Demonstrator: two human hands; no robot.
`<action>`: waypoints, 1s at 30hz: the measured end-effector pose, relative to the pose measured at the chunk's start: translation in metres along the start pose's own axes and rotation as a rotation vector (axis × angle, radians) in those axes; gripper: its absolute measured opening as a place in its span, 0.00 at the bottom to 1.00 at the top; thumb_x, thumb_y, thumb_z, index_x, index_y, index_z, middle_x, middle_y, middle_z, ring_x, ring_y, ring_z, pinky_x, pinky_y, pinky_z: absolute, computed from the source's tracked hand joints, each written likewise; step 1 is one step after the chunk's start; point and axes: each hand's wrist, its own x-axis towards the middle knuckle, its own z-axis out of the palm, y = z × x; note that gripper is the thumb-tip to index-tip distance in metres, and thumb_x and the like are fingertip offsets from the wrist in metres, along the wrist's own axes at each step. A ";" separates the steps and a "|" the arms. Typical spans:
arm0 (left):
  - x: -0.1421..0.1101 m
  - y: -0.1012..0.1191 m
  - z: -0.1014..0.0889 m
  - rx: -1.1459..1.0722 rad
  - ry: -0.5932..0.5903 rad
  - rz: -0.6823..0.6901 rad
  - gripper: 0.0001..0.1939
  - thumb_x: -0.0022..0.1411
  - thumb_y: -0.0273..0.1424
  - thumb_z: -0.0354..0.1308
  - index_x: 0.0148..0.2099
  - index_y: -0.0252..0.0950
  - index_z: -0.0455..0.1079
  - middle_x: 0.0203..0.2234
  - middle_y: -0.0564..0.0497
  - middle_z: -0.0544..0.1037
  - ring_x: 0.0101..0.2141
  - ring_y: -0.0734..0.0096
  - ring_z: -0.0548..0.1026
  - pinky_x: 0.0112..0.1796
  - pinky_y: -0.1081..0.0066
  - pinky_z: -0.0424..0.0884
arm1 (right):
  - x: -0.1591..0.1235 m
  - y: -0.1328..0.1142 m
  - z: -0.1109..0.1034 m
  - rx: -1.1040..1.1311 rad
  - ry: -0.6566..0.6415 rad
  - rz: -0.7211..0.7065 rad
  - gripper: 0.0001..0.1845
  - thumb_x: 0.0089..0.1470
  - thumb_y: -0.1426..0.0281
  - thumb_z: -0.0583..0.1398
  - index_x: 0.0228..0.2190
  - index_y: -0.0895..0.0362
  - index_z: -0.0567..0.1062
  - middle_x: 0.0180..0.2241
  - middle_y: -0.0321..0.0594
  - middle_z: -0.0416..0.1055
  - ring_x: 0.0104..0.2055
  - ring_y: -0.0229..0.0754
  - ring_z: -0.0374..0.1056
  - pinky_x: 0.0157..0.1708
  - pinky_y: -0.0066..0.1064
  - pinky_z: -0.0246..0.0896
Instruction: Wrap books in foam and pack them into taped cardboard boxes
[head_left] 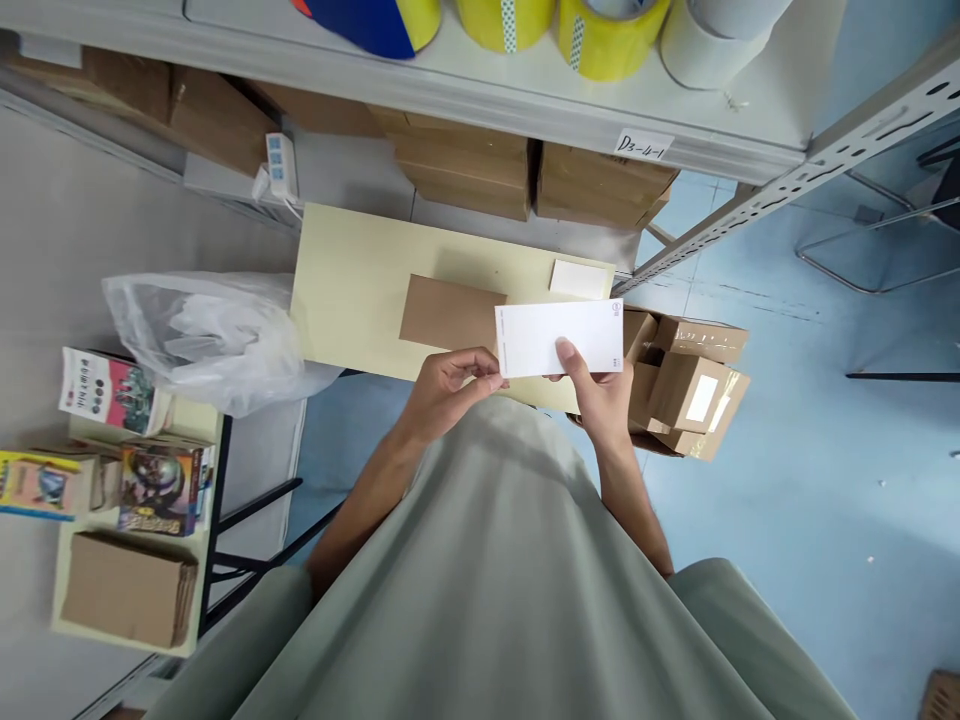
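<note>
Above the table's front edge I hold a white rectangular label sheet (538,335), with tiny print along its short edges. My right hand (604,395) grips its right part, thumb on the face and the other fingers beneath. At the sheet's lower left corner, the thumb and fingers of my left hand (454,392) are pinched together. A flat brown cardboard piece (450,312) lies on the cream table (352,280) behind the sheet. Near the table's right end is a smaller white paper stack (579,279).
Overhead, a grey shelf (480,85) carries yellow tape rolls (611,40). Small cartons (694,390) are piled right of the table. A translucent plastic bag (217,335) hangs at the left, above a side table (142,630) with books (161,485) and folded cardboard (124,590).
</note>
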 end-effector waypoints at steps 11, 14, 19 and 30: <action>-0.005 -0.002 -0.005 0.053 0.006 0.056 0.13 0.65 0.43 0.68 0.35 0.39 0.80 0.34 0.47 0.83 0.37 0.59 0.81 0.43 0.59 0.79 | 0.019 0.025 0.005 0.006 -0.084 0.121 0.30 0.57 0.39 0.72 0.40 0.54 0.83 0.35 0.43 0.82 0.36 0.49 0.81 0.36 0.43 0.84; -0.006 -0.004 -0.007 0.086 0.022 0.089 0.14 0.67 0.44 0.68 0.37 0.39 0.80 0.35 0.47 0.83 0.37 0.59 0.80 0.43 0.58 0.79 | 0.028 0.042 0.008 -0.071 -0.039 0.066 0.33 0.56 0.40 0.72 0.49 0.52 0.82 0.44 0.43 0.82 0.42 0.47 0.81 0.41 0.39 0.81; -0.008 0.004 -0.013 0.215 0.051 0.184 0.10 0.71 0.40 0.66 0.38 0.42 0.81 0.34 0.49 0.82 0.36 0.63 0.78 0.41 0.62 0.76 | 0.013 0.022 0.011 -0.205 -0.139 -0.228 0.12 0.69 0.54 0.67 0.46 0.47 0.84 0.41 0.38 0.78 0.44 0.43 0.77 0.46 0.39 0.78; -0.020 0.004 -0.041 0.379 0.079 0.211 0.06 0.70 0.36 0.62 0.39 0.44 0.80 0.35 0.51 0.84 0.37 0.63 0.80 0.41 0.63 0.76 | -0.002 0.000 0.058 -0.405 -0.319 -0.425 0.04 0.67 0.66 0.69 0.39 0.44 0.86 0.35 0.37 0.77 0.41 0.47 0.75 0.46 0.45 0.77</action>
